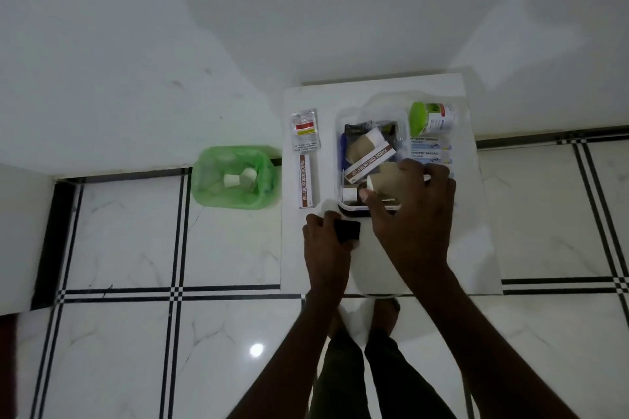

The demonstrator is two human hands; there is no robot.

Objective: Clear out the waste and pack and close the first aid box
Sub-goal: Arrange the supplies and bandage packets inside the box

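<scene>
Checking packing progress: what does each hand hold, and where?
Left hand grips a small black object around its sides. Right hand rests on a tan roll; grip unclear.

A white bench point(476, 248) with a plain top stands against pale, unmarked walls point(306, 10) that meet in a corner behind it. The floor point(136, 333) is glossy white marble-look tile, veined in grey and crossed by paired black lines that form a grid. A bright round glint point(256, 349) on one tile is probably a ceiling lamp's reflection. Light is dim and even.
</scene>
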